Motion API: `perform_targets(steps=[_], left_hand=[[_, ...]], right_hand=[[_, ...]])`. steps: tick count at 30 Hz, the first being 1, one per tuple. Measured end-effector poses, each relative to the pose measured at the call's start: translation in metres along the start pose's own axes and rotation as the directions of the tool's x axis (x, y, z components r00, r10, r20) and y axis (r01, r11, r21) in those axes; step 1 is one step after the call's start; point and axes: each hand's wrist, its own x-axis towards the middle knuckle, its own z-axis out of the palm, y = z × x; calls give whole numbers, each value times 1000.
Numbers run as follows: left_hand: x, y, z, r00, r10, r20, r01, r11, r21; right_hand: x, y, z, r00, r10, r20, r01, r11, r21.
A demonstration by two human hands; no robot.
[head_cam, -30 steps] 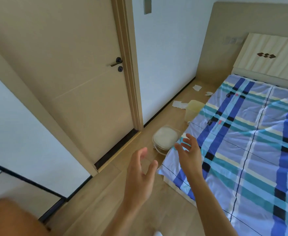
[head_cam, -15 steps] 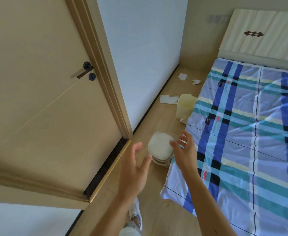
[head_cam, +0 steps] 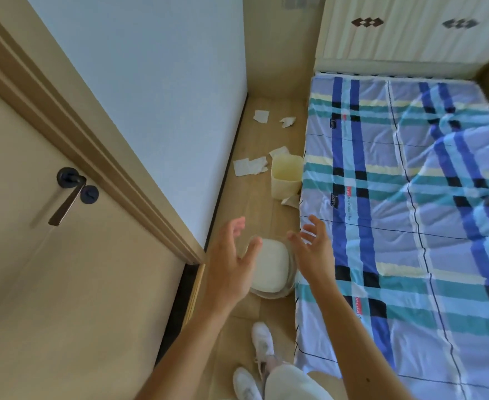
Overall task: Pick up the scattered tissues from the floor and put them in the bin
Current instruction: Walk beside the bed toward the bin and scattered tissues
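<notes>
Several white tissues lie on the wooden floor strip between wall and bed: a flat pair [head_cam: 249,166] by the skirting, one square [head_cam: 261,116] and one crumpled [head_cam: 288,121] farther back, another [head_cam: 279,151] behind the yellow bin [head_cam: 286,178], and one [head_cam: 289,201] at the bin's foot. A clear round bin with a white liner [head_cam: 269,268] stands just beyond my hands. My left hand [head_cam: 231,264] and right hand [head_cam: 312,249] hover over it, fingers spread, holding nothing.
A closed beige door [head_cam: 64,255] with a dark handle [head_cam: 70,194] is on the left, and a white wall [head_cam: 151,96] beside it. A bed with a plaid sheet [head_cam: 410,212] fills the right. My white shoes [head_cam: 255,368] stand on the narrow floor strip.
I have stepped forward and tilted my view down; the bins and tissues are nearer and my shoes show. Both hands stay open and have come in over the clear bin.
</notes>
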Motion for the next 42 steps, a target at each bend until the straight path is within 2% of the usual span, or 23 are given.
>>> perform_targets(steps=[11, 19, 25, 30, 33, 38, 42], left_hand=[[161, 21, 12, 998, 57, 39, -60, 996, 61], [286, 25, 32, 998, 18, 65, -21, 999, 48], [438, 11, 58, 987, 9, 163, -27, 993, 112], [565, -3, 90, 958, -24, 286, -24, 986, 163], [627, 2, 105, 945, 5, 326, -65, 983, 174], [696, 17, 120, 949, -3, 316, -43, 989, 138], [730, 19, 133, 945, 11, 328, -63, 987, 147]], right_hand=[[143, -65, 57, 1000, -18, -2, 18, 1000, -11], [229, -79, 77, 995, 72, -71, -70, 997, 33], [333, -87, 109, 974, 155, -166, -146, 987, 67], [424, -105, 148, 951, 244, -192, -234, 970, 71], [479, -124, 163, 949, 257, -182, -251, 966, 54], [557, -153, 166, 952, 267, -148, -257, 963, 82], [604, -152, 157, 935, 302, -185, -284, 951, 120]])
